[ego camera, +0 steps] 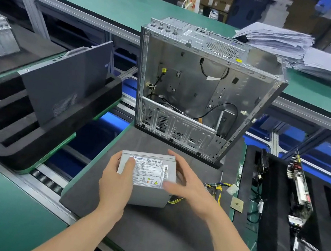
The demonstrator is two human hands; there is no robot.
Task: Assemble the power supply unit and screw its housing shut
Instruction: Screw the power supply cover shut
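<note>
my left hand clamps the psu by its left side, thumb on the label, to steady it low over the mat. my right hand is blurred at its right end, so i cannot tell if it grips. the open case stands just behind, ready to take it.

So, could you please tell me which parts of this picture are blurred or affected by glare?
Head view: the right hand is motion-blurred, mostly at the fingers. The left hand and the label on the power supply unit are sharp. The circuit boards at the right edge are smeared. Lighting is even, with no harsh glare on the computer case.
</note>
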